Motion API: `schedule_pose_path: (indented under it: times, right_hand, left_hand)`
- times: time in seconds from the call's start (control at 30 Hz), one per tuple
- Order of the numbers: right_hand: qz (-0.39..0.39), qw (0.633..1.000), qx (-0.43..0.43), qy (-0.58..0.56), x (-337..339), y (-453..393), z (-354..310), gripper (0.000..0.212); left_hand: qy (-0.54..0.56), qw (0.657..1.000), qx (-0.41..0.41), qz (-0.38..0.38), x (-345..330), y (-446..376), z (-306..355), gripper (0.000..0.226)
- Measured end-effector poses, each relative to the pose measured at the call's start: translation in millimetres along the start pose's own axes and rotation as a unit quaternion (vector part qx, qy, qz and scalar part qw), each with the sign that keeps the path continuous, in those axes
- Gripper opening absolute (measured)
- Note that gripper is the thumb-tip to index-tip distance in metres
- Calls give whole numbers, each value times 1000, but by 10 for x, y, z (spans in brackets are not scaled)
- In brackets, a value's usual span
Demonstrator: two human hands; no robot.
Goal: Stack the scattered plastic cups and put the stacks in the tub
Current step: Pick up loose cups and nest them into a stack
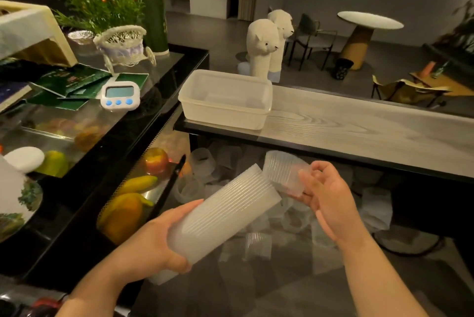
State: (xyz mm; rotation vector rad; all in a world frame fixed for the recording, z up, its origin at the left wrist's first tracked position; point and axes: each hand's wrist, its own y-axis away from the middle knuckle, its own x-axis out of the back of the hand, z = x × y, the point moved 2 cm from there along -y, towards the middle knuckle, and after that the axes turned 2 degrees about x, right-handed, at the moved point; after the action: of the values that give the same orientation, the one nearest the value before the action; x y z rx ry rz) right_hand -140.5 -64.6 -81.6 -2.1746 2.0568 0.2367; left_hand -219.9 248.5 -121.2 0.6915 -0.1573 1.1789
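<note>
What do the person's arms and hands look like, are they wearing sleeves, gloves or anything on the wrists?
Both forearms are bare as far as the picture shows: no sleeves reach into view. The left hand and the right hand wear no gloves. No watch, bracelet or ring shows on either wrist or on the visible fingers, and there are no markings.

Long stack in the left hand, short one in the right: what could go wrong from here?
1. The left hand grips the long stack only near its lower end; tilted as it is, the upper cups might slide off.
2. The right hand pinches the short stack by its end, so joining the two could knock it loose.
3. The joined stack may prove too long for the tub.
</note>
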Motion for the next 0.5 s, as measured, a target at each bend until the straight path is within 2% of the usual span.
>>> schedule_pose_path:
  times: [0.07,0.17,0.27,0.4,0.47,0.5]
  right_hand:
    - [2,1000,14,9,-26,9,8,71]
    - [-20,997,18,76,-165,64,31,47]
    - [-53,977,24,205,-274,92,35,28]
    - [-185,936,-36,297,-340,141,40,62]
    - [-225,920,-70,312,-371,154,63,65]
    - [-213,929,-79,292,-382,128,80,64]
  left_hand:
    - [-4,1000,-3,4,-1,3,2,104]
    - [3,1000,-5,6,-20,5,15,106]
    - [3,1000,-6,13,-19,17,0,107]
    - [10,1000,-12,22,30,53,-42,106]
    - [8,999,-14,36,48,65,-61,106]
    - [9,999,-16,43,49,63,-56,105]
